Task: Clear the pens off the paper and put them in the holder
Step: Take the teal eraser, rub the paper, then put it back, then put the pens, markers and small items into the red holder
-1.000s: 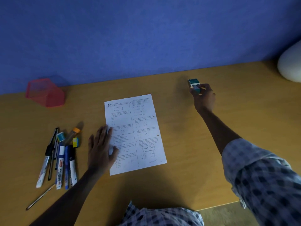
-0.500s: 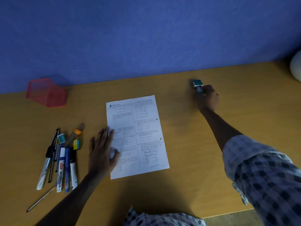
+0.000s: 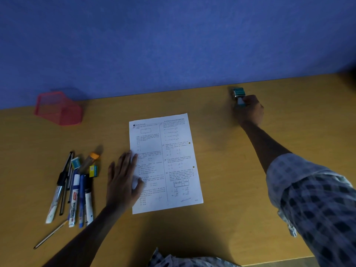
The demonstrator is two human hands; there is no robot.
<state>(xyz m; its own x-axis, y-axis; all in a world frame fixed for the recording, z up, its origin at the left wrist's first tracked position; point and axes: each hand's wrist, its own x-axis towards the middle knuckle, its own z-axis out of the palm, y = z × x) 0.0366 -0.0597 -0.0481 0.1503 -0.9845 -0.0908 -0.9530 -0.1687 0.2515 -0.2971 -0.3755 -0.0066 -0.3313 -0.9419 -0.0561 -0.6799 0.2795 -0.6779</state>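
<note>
While the right hand [image 3: 250, 110] grips a teal object [image 3: 238, 95] far right, the flat, empty left hand [image 3: 123, 178] lies just right of the pens [image 3: 77, 189], which point near-to-far.

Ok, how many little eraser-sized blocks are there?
3: a teal-and-white block and a yellow block on the pen pile at left; a teal block in the right hand. Others may be hidden.

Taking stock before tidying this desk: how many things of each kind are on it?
Pens and markers: about 8 (the pile overlaps)
Small blocks: 3, including the teal block in the right hand
Paper sheet: 1
Pink mesh holder: 1
Total: about 13
</note>
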